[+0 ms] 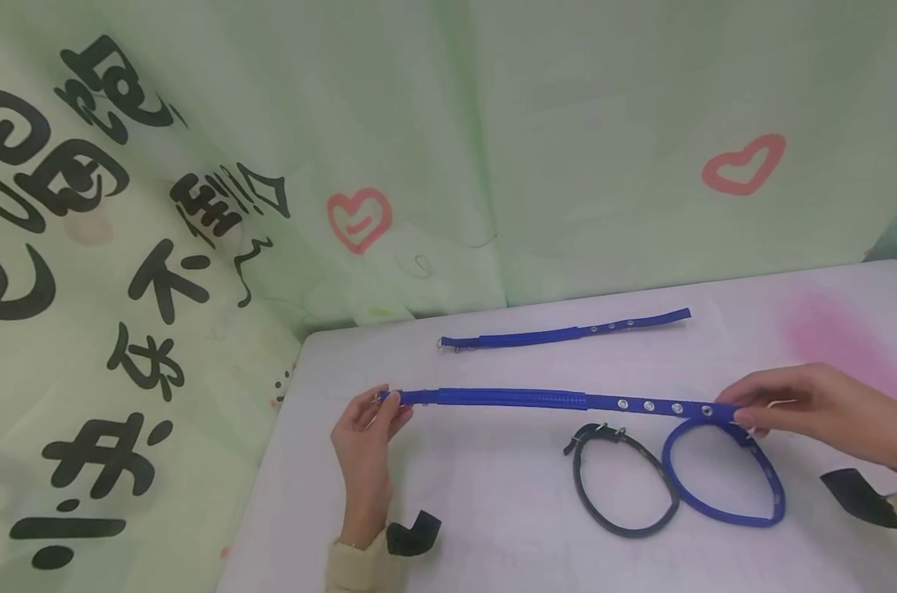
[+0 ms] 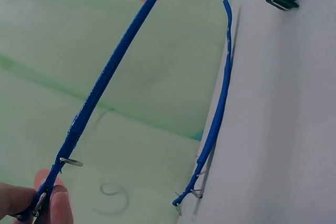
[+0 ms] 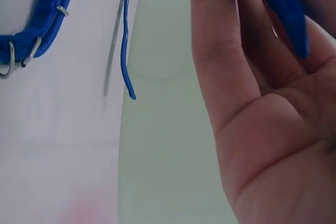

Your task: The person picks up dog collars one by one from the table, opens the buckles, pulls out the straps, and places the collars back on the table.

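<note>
A blue pet collar (image 1: 515,399) with metal eyelets is stretched out straight between my two hands, above the table. My left hand (image 1: 368,441) pinches its buckle end; in the left wrist view a metal ring (image 2: 71,161) hangs near the fingers (image 2: 62,206). At the other end, beyond the eyelets, my right hand (image 1: 811,408) pinches the strap. The blue tip (image 3: 299,38) sticks out past the fingers in the right wrist view. Just below the right hand lies a blue collar fastened in a loop (image 1: 730,519), beside a dark collar loop (image 1: 626,531).
Another blue collar (image 1: 544,337) lies open and straight near the back of the white table (image 1: 455,478). Behind the table hangs a pale green curtain (image 1: 604,165) with red hearts; black lettering covers the curtain at left.
</note>
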Available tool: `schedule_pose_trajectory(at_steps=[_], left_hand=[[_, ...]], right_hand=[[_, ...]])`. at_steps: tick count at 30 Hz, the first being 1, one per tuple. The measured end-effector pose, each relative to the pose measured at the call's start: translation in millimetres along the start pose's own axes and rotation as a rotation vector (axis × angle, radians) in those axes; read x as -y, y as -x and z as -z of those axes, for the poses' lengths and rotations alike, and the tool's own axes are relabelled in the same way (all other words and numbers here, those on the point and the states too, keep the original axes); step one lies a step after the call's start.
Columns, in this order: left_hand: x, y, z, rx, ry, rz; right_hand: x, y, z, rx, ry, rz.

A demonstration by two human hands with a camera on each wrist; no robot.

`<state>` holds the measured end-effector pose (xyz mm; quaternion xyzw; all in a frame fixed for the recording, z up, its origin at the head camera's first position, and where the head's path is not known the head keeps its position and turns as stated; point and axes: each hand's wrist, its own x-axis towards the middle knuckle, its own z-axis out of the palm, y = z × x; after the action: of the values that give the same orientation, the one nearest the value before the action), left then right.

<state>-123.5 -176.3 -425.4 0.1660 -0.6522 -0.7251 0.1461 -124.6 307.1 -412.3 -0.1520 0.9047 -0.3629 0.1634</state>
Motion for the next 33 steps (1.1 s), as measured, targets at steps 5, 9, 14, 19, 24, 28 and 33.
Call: schedule_pose_trajectory(at_steps=[5, 9, 14, 19, 24, 28, 33], left_hand=[[1.8, 0.0, 2.8, -0.004, -0.005, 0.014], [2.7, -0.1, 4.3, 0.008, -0.009, 0.022], [3.4, 0.1, 5.3, 0.032, -0.033, 0.026], [5.0, -1.6, 6.3, 0.047, -0.034, 0.034], [7.4, -4.7, 6.2, 0.057, -0.019, 0.046], [11.3, -10.2, 5.8, 0.084, 0.006, 0.060], [16.3, -18.1, 4.4, 0.123, 0.091, 0.082]], right_hand=[[-3.0, 1.6, 2.6, -0.046, -0.016, -0.041], [-4.5, 2.1, 4.2, -0.089, -0.012, -0.054], [-6.3, -0.9, 5.5, -0.089, -0.037, -0.105], [-10.5, -4.8, 6.5, -0.097, -0.054, -0.136], [-14.2, -8.8, 9.6, -0.088, -0.056, -0.179], [-16.6, -14.0, 12.2, -0.059, -0.072, -0.216], [-19.6, -19.4, 14.9, -0.048, -0.103, -0.244]])
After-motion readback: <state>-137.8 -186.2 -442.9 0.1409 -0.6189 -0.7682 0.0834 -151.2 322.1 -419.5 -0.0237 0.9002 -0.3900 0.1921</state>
